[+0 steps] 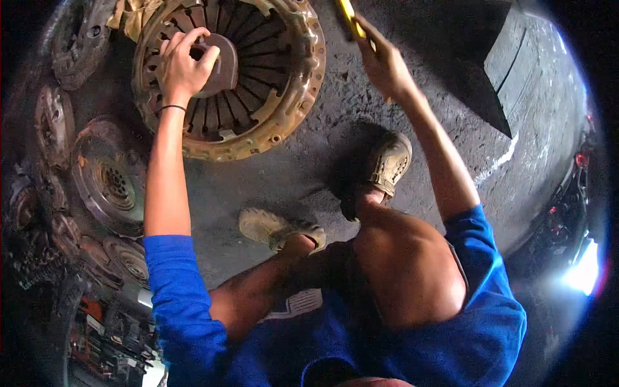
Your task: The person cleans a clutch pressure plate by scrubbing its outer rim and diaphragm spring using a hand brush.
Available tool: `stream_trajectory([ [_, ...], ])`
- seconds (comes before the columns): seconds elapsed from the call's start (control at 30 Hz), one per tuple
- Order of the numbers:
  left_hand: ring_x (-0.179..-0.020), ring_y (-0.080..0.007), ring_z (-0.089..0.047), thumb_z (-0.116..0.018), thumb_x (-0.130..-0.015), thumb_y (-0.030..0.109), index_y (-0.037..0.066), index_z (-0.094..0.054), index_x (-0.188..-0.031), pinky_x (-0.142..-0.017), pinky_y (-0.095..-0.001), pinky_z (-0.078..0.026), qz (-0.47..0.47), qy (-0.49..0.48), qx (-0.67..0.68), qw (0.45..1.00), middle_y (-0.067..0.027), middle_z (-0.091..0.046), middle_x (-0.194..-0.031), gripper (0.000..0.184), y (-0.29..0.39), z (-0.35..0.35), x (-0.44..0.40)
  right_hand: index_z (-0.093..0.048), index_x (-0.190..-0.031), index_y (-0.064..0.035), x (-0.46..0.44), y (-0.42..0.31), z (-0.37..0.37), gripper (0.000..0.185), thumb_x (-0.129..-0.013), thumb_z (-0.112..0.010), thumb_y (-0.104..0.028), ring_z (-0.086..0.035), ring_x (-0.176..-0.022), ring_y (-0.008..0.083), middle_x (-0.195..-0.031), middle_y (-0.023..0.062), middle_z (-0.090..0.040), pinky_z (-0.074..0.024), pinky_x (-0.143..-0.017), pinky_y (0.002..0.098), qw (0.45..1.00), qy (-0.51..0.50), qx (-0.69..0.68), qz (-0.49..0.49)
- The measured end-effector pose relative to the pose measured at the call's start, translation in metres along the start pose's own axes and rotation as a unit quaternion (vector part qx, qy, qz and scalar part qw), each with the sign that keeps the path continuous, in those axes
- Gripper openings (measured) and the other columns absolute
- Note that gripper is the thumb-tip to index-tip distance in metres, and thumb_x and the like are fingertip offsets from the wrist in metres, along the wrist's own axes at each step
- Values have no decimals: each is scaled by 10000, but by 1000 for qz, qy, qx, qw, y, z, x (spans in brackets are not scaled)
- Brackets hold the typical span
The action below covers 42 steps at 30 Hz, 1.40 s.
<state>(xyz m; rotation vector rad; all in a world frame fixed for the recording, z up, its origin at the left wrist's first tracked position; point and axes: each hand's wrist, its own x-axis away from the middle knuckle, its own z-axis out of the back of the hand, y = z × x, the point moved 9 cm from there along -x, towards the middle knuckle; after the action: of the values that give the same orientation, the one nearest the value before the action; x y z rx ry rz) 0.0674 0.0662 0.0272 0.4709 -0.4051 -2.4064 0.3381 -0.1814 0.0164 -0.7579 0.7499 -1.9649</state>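
Note:
A large round clutch pressure plate [303, 84] with a rusty outer ring and radial spring fingers lies on the floor. On its centre sits a dark flat piece [225, 69] with a rounded edge. My left hand [184, 68] grips this piece, thumb and fingers curled at its opening. Off to the right and raised, my right hand [385, 68] is wrapped around a yellow-and-black handled tool [348, 14]. The tool runs out of the top of the view, so its head is hidden. It is apart from the clutch pressure plate.
Several worn round discs, including a flywheel-like one [113, 177], line the left side. A dark flat sheet [516, 71] lies at the upper right. My shoes [393, 161] rest on the dirty floor [213, 193] below the pressure plate.

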Motion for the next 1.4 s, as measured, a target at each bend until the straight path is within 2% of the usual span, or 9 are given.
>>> stream_trajectory([
  [0.17,-923,-288,-579,-711,-802,335,150,-734,-1057,-853,-433,-446,-1,-32,10,999,-73,-641,-935,316,12,6,-5,-447,-1549,-128,121,25,-31,482,-1070,-485,-101,-529,-1352,318,-1373,260,-629,-457,-1070,389,990,-49,-109,-80],
  [0.3,-914,-291,-585,-706,-797,264,143,-726,-1059,-874,-417,-449,-12,-37,22,999,-76,-650,-939,289,9,2,-6,-465,-1531,-120,55,25,-47,534,-1006,-522,-48,-756,-855,278,-957,379,-614,-536,-689,448,992,-68,-87,-64],
  [0.33,-919,-294,-586,-705,-794,261,142,-725,-1063,-877,-419,-451,-10,-46,19,999,-77,-652,-944,295,13,2,-6,-462,-1539,-128,23,18,-52,574,-974,-493,-32,-376,-1015,159,-975,375,-628,-531,-730,486,993,-71,-82,-46],
  [0.4,-930,-301,-589,-705,-786,254,141,-724,-1072,-882,-422,-456,-3,-59,10,998,-80,-655,-953,308,17,5,-9,-453,-1545,-142,17,18,-42,621,-937,-474,-20,-666,-982,485,-999,355,-635,-520,-752,534,987,-144,-21,-68],
  [0.5,-964,-315,-594,-647,-814,248,127,-701,-1100,-930,-423,-437,-6,-71,-14,997,-86,-661,-1021,315,22,7,-8,-442,-1564,-123,46,38,-27,554,-1020,-540,-76,-675,-683,269,-946,296,-679,-549,-690,422,992,-112,13,62],
  [0.6,-974,-313,-600,-634,-813,239,123,-693,-1096,-948,-421,-425,9,-75,-16,997,-81,-656,-1013,311,22,5,-9,-446,-1560,-141,40,19,-23,531,-1036,-527,-107,-739,-1040,313,-1368,269,-602,-572,-847,465,959,-257,86,-79],
  [0.9,-864,-282,-586,-685,-779,235,137,-715,-1066,-868,-399,-444,-10,-68,-6,998,-71,-646,-948,305,17,3,-11,-474,-1533,-156,69,30,-24,505,-1032,-535,-124,-718,-948,447,-1036,350,-648,-508,-826,545,994,-53,-79,50],
  [1.27,-932,-296,-576,-674,-792,257,120,-714,-1091,-895,-420,-441,-15,-64,14,998,-87,-644,-983,331,20,5,-12,-418,-1578,-149,70,45,-25,496,-1087,-487,-169,-657,-1230,306,-1451,160,-604,-513,-1027,419,981,-188,-53,0],
  [1.4,-965,-306,-598,-660,-786,235,115,-707,-1093,-915,-423,-443,-5,-79,7,997,-88,-662,-1016,333,22,3,-14,-409,-1580,-111,20,30,-39,487,-1110,-468,-222,-675,-934,162,-1316,141,-693,-551,-867,345,975,-197,-85,-61],
])
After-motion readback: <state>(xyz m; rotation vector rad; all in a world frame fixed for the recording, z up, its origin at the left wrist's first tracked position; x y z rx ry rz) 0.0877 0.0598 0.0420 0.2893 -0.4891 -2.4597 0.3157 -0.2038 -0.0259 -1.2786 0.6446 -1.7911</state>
